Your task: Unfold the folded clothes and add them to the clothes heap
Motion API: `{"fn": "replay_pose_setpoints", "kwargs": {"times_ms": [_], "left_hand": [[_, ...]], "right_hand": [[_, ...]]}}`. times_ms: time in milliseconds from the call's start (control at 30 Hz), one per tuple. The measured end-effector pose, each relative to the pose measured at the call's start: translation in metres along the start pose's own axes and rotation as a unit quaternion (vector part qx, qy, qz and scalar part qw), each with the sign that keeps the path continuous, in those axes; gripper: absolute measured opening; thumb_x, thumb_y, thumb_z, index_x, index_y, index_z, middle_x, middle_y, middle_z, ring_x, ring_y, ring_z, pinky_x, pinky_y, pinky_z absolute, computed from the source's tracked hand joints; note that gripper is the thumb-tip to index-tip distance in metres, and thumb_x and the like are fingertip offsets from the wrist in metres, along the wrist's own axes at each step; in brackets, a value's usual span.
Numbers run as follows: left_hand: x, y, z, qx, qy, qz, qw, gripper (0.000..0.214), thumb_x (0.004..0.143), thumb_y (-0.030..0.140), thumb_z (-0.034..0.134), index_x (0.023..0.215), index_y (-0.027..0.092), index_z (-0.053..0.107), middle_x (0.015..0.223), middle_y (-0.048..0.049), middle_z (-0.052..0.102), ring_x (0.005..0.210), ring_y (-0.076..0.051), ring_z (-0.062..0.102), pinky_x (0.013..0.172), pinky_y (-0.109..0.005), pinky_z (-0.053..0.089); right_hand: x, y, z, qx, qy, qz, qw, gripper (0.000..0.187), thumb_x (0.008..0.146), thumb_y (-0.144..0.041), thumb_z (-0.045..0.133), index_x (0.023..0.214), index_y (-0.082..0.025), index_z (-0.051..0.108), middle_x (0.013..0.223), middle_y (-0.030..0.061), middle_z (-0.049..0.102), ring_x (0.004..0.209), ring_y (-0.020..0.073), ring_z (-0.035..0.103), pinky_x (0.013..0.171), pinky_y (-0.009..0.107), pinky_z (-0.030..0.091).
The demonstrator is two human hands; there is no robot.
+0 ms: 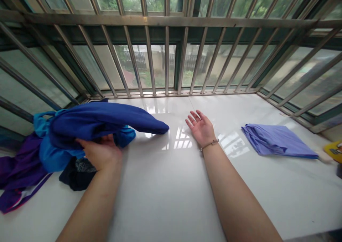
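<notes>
Blue garment [107, 115] over left hand [103, 153], held in its grasp, right hand [201, 128] splayed

Matt fabric is seen in the dark blue garment [107, 115] at nine o'clock, smooth creased fabric in the lilac cloth [278, 140] at three. The white surface [160, 192] at six is finished glossy; at twelve, glass panes [160, 65] are fronted by shiny metal bars [167, 56].

Angles left forearm [93, 195] up from the lower left, curling left hand [103, 153] at centre left with fingers [108, 139] partly hidden; extends right forearm [237, 192] from the lower right, presenting right hand [202, 128] palm up near the centre with fingers loosely parted.
</notes>
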State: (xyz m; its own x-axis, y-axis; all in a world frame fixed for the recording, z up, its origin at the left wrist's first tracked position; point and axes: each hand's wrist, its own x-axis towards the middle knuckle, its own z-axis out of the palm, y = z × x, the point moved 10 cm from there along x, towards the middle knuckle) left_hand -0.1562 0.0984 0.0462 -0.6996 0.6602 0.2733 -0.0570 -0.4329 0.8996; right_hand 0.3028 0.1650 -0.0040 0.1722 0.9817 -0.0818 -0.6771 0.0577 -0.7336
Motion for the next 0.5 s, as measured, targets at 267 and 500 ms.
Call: {"fn": "replay_pose_setpoints", "kwargs": {"times_ms": [267,500], "left_hand": [[-0.050,-0.013,0.052,0.176,-0.214,0.013,0.961,0.060,0.105,0.069,0.056,0.147,0.027,0.064,0.153,-0.0151,0.068,0.128,-0.031,0.075,0.113,-0.050,0.059],[-0.103,-0.060,0.094,0.255,-0.420,-0.039,0.870,0.049,0.103,0.064,0.061,0.132,0.027,0.076,0.132,-0.0111,0.080,0.123,-0.032,0.076,0.106,-0.048,0.061]], "right_hand": [[0.021,-0.017,-0.082,0.013,0.188,-0.079,0.979,0.024,0.095,-0.053,0.057,0.098,-0.029,0.056,0.091,-0.0020,0.069,0.071,0.0145,0.066,0.083,0.036,0.068],[0.025,-0.031,-0.108,-0.045,0.242,-0.147,0.958,0.033,0.089,-0.061,0.053,0.103,-0.031,0.049,0.111,0.0013,0.065,0.085,0.0172,0.069,0.082,0.040,0.068]]}}
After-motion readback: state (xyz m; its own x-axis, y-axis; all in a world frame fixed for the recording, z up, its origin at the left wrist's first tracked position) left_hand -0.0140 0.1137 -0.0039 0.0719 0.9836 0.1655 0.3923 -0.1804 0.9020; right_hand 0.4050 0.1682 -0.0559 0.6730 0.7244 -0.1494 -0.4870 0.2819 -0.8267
